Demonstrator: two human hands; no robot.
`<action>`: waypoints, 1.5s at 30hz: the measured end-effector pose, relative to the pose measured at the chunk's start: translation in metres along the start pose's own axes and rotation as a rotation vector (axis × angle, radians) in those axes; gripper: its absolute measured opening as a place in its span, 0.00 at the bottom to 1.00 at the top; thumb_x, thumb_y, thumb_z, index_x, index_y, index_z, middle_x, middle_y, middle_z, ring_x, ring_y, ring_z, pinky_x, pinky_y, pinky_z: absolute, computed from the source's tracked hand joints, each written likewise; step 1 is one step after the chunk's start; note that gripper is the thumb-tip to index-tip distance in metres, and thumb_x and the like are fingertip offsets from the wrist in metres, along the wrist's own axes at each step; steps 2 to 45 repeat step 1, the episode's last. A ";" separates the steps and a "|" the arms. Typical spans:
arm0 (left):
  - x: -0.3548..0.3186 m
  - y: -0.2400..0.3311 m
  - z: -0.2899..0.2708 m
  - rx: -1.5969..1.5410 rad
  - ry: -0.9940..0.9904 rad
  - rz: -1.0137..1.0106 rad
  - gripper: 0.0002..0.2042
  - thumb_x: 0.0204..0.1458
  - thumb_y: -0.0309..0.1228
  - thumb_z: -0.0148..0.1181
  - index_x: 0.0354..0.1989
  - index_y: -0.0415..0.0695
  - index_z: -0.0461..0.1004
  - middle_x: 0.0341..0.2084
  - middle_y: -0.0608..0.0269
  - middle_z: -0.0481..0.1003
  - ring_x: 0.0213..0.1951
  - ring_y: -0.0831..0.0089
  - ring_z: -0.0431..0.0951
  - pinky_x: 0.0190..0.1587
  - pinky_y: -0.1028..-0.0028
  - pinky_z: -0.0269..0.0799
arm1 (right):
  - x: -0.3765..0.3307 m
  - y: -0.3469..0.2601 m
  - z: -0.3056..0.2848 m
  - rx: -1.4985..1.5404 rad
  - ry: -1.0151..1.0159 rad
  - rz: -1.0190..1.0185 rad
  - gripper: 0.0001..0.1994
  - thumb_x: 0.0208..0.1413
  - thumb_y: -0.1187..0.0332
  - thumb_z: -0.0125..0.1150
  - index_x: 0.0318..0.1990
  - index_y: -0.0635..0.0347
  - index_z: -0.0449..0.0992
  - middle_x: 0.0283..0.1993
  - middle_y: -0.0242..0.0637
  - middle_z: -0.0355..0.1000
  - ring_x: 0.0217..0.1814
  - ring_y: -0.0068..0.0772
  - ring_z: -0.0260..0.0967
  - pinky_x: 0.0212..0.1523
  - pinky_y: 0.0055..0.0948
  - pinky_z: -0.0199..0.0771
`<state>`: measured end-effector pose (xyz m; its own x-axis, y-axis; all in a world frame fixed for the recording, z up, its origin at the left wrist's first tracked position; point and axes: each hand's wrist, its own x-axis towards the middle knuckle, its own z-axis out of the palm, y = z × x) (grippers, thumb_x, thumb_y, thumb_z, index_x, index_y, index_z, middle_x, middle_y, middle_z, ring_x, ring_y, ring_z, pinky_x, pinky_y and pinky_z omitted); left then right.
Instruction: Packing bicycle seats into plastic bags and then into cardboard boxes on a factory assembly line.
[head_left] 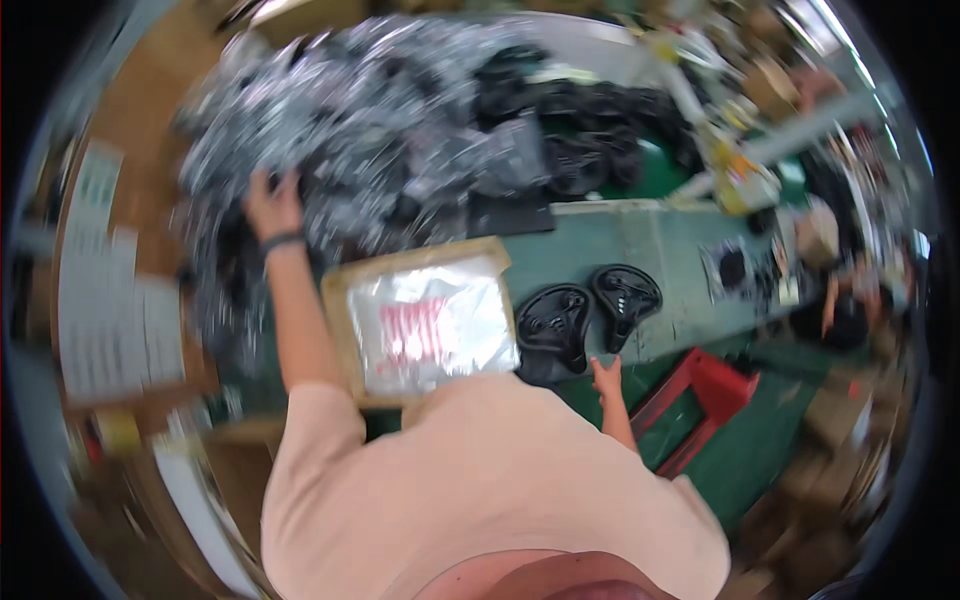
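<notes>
My left hand, with a dark band at its wrist, reaches to the left side of a large heap of clear plastic bags with dark things inside. Its fingers are apart against the bags, blurred by motion, and nothing shows clearly held. My right hand is at the table's near edge, fingers apart, just below two black moulded parts shaped like bicycle saddles, one larger and one narrower. Between my arms lies an open cardboard box with a silvery plastic bag bearing red print.
More black parts stand in rows at the back of the green table. A small bagged dark item lies at the right. Below the table edge is a red pallet-jack-like frame. Cardboard boxes stack at the right.
</notes>
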<state>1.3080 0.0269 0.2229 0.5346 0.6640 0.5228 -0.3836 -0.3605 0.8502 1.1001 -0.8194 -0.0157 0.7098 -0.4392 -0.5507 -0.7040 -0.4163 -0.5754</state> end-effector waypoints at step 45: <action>0.032 -0.013 0.091 -0.079 -0.111 0.026 0.20 0.61 0.32 0.71 0.60 0.38 0.79 0.39 0.59 0.85 0.42 0.66 0.84 0.49 0.59 0.80 | 0.001 0.009 0.014 0.101 0.075 0.058 0.54 0.60 0.55 0.77 0.85 0.57 0.45 0.71 0.56 0.70 0.59 0.42 0.78 0.46 0.44 0.85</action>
